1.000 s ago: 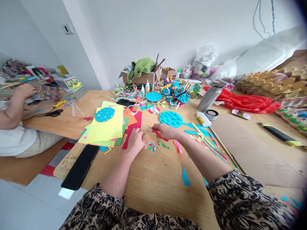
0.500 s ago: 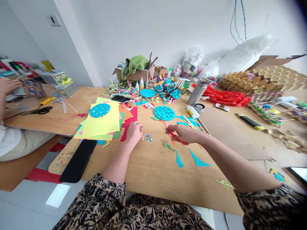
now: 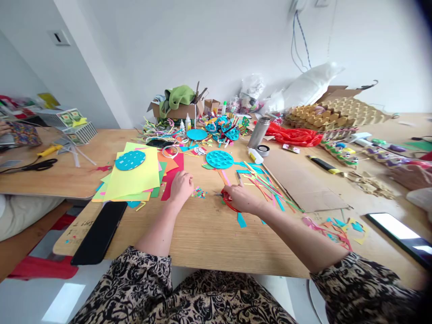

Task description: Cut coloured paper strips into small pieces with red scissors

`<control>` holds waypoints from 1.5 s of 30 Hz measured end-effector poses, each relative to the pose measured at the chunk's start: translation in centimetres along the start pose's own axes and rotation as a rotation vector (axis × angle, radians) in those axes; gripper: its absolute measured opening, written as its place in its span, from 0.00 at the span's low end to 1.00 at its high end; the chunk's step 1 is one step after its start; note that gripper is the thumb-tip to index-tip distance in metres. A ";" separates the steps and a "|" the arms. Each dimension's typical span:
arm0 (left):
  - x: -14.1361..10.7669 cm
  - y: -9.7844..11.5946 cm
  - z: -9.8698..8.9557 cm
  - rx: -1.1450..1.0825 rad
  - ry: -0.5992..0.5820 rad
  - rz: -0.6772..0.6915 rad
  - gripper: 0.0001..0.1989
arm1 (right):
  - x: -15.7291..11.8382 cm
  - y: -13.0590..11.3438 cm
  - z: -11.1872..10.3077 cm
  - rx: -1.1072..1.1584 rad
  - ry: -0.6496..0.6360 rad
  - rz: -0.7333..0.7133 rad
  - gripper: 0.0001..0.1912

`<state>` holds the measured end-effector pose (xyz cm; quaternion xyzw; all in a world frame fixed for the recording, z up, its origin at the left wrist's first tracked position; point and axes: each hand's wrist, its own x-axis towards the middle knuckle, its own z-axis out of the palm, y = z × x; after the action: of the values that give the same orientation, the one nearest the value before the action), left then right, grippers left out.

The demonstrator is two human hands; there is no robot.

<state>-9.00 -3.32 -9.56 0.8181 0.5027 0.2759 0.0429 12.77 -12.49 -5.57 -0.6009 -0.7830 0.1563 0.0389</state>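
My right hand (image 3: 241, 198) grips red-handled scissors (image 3: 230, 204), their blades pointing left just above the table. My left hand (image 3: 182, 183) rests closed with curled fingers on the table; anything between its fingertips is hidden. Between the two hands lies a small pile of colourful paper bits (image 3: 199, 193). Beyond them is a blue paper disc (image 3: 219, 159) with raised blue pieces on it. A strip of blue paper (image 3: 241, 221) lies under and in front of my right hand. Several coloured paper strips (image 3: 266, 182) are scattered to its right.
Left are stacked coloured sheets (image 3: 135, 186) with a dotted blue disc (image 3: 130, 160) on top, and a black phone (image 3: 100, 234). A steel flask (image 3: 258, 132), glue bottle (image 3: 255, 156) and cardboard sheet (image 3: 300, 180) lie right. Other people's hands (image 3: 410, 176) show at both sides.
The view has swung to the right. My right hand has moved left with the scissors, closer to the paper bits, while my left hand stays in much the same place.
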 end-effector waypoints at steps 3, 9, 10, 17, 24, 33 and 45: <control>-0.1 0.4 -0.1 -0.015 0.016 0.020 0.12 | -0.1 0.4 0.1 0.117 0.035 0.050 0.05; -0.5 2.9 0.1 -0.427 -0.045 0.090 0.05 | -0.2 1.0 -1.5 0.444 0.212 0.146 0.08; -0.6 3.5 0.2 -0.558 -0.114 0.093 0.07 | -0.1 0.7 -1.6 0.505 0.238 0.144 0.09; -1.4 5.6 0.1 -1.077 -0.328 -0.058 0.14 | 0.4 -2.2 -0.8 0.747 0.308 0.131 0.15; -1.1 5.4 -0.5 -1.133 -0.315 -0.138 0.11 | -0.5 -2.5 -1.4 0.601 0.238 0.052 0.07; -0.2 3.1 -0.3 -1.111 -0.124 -0.363 0.11 | -2.3 -2.4 0.7 0.147 0.006 -0.244 0.12; 0.2 2.5 -0.4 -1.125 -0.066 -0.438 0.12 | -16.3 -0.5 -0.7 -0.081 -0.087 -0.146 0.11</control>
<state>-7.09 -4.49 -8.31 0.5554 0.4349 0.4589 0.5402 16.92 -27.98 -2.72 -0.5359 -0.8313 0.1472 -0.0080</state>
